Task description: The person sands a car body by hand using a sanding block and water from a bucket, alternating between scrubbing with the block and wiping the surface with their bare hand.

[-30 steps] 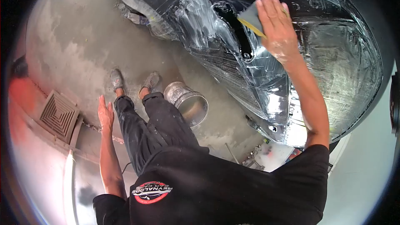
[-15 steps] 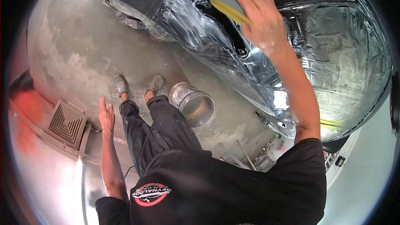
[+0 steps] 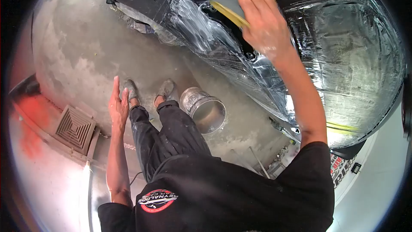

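My right hand (image 3: pixel 265 22) lies with fingers stretched over a sanding pad (image 3: pixel 229 2), grey on top with a yellow edge, and holds it against the car body. Beneath the pad is a glossy black car panel (image 3: pixel 195 19), wet and streaked with whitish residue. A dark recess in the panel shows just below the pad's yellow edge. My left hand (image 3: pixel 119 105) hangs in the air at my side, fingers apart, holding nothing.
A bucket (image 3: pixel 192 97) with cloudy liquid stands on the wet concrete floor (image 3: pixel 98 47) by my feet. Wrinkled film-like covering (image 3: pixel 352 56) spreads over the car at right. A square vent grille (image 3: pixel 76 128) is at lower left, and metal rods (image 3: pixel 259 162) lie at lower right.
My right hand and the pad have shifted slightly left along the panel. My left hand has risen a little and moved right in view. The whole view has shifted slightly.
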A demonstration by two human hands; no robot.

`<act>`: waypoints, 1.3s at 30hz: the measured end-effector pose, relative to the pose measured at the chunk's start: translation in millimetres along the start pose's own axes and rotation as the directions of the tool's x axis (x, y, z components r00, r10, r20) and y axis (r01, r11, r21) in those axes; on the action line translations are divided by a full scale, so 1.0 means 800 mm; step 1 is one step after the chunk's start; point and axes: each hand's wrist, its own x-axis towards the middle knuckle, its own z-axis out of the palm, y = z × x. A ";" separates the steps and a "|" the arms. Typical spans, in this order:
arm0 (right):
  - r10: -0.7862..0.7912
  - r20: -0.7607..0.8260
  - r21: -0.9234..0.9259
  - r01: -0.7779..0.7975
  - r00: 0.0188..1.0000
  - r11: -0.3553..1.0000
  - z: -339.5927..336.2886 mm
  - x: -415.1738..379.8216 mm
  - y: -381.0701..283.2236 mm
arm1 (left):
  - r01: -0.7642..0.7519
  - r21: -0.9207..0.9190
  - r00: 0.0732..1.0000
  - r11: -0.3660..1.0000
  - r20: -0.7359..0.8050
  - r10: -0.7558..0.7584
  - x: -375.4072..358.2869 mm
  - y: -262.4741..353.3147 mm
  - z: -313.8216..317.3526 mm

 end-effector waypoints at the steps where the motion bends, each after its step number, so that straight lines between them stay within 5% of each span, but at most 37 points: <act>1: -0.055 -0.008 -0.067 0.054 0.998 0.996 -0.004 0.019 -0.001 | -0.034 -0.009 0.999 0.999 -0.017 0.034 0.008 0.005 0.002; 6: -0.182 -0.047 -0.223 0.167 0.982 0.960 0.010 -0.001 0.020 | -0.132 0.001 0.990 0.991 -0.043 0.132 0.022 0.011 0.007; 10: -0.194 -0.049 -0.172 0.183 0.980 0.968 0.013 0.025 0.013 | -0.018 -0.017 1.000 1.000 0.019 0.018 0.003 0.027 0.011; 14: -0.147 0.117 -0.243 0.172 0.982 0.955 -0.015 -0.001 0.009 | -0.078 -0.014 0.997 0.997 0.019 0.078 -0.008 0.019 0.028; 20: -0.185 -0.128 -0.190 0.159 0.974 0.969 0.019 0.020 0.008 | -0.091 -0.073 0.995 0.993 0.041 0.094 -0.001 0.050 0.027; 25: 0.047 -0.003 -0.054 -0.047 0.999 0.997 0.006 -0.066 0.013 | -0.166 -0.103 0.985 0.981 0.026 0.169 0.011 0.052 0.021; 29: 0.212 -0.085 0.117 -0.201 0.974 0.972 0.008 -0.106 0.004 | -0.109 -0.154 0.992 0.982 0.044 0.117 0.011 0.057 0.004; 35: 0.133 -0.110 0.156 -0.115 0.985 0.981 0.018 -0.019 0.006 | -0.322 -0.184 0.945 0.929 -0.005 0.326 0.047 0.169 0.003; 39: 0.236 -0.087 0.129 -0.224 0.968 0.966 -0.004 -0.113 0.004 | -0.349 -0.239 0.935 0.906 -0.024 0.354 0.046 0.165 -0.006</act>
